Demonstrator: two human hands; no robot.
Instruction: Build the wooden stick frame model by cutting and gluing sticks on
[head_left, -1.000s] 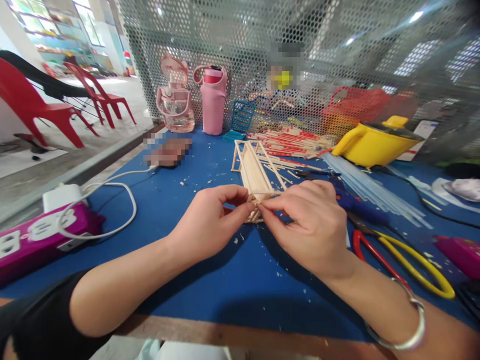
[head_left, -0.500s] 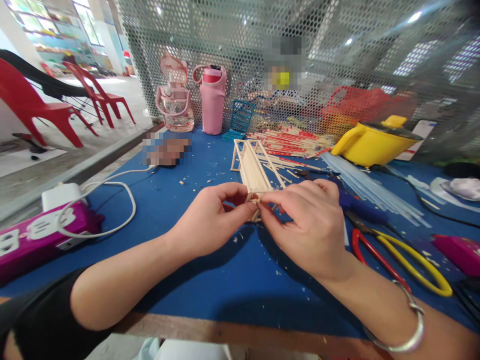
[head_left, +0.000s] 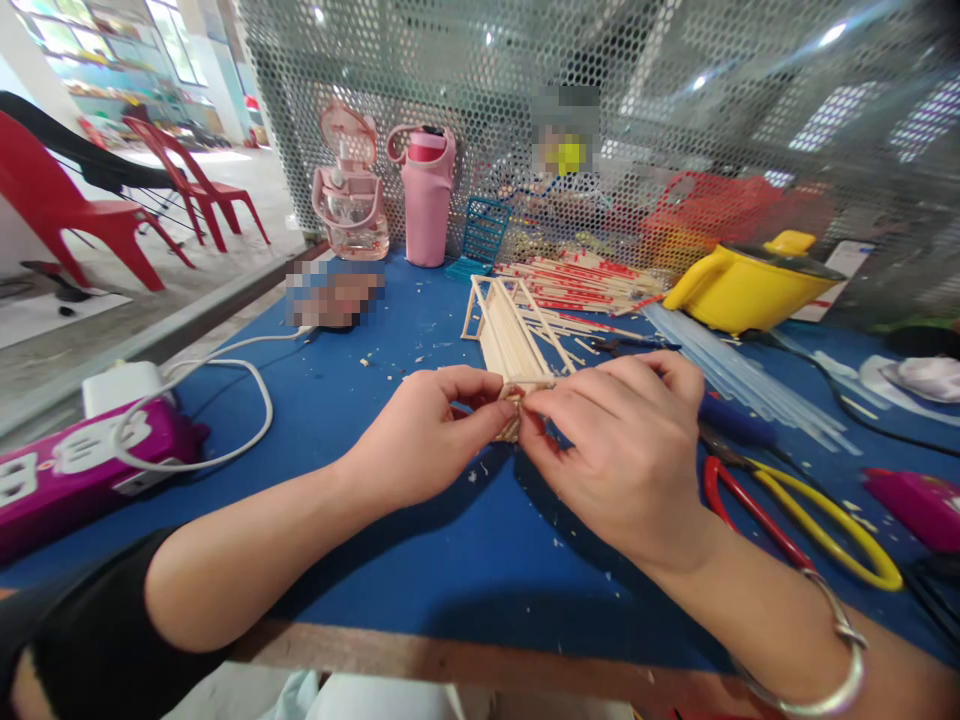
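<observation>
A perforated metal screen (head_left: 420, 60) rose behind a blue tabletop (head_left: 495, 560), with a red chair (head_left: 97, 225) standing on the floor off to the left. On the table, a yellow pot (head_left: 742, 290) sat at the far right and a purple power strip (head_left: 90, 460) at the near left; a pink bottle (head_left: 427, 210) stood upright near the screen. The right hand (head_left: 630, 460) and left hand (head_left: 420, 440) met at the middle, each with thumb and forefinger drawn nearly together, pinching the near end of the stick frame (head_left: 510, 335). That frame lay lengthwise on the tabletop, its far end pointing towards the screen; whether the fingertips also gripped a separate small piece could not be told. Red-and-yellow-handled scissors (head_left: 840, 515) lay beside the right forearm. Translucent rods (head_left: 757, 380) fanned out before the pot, and thin red-marked sticks (head_left: 577, 285) were heaped just beyond the frame.
</observation>
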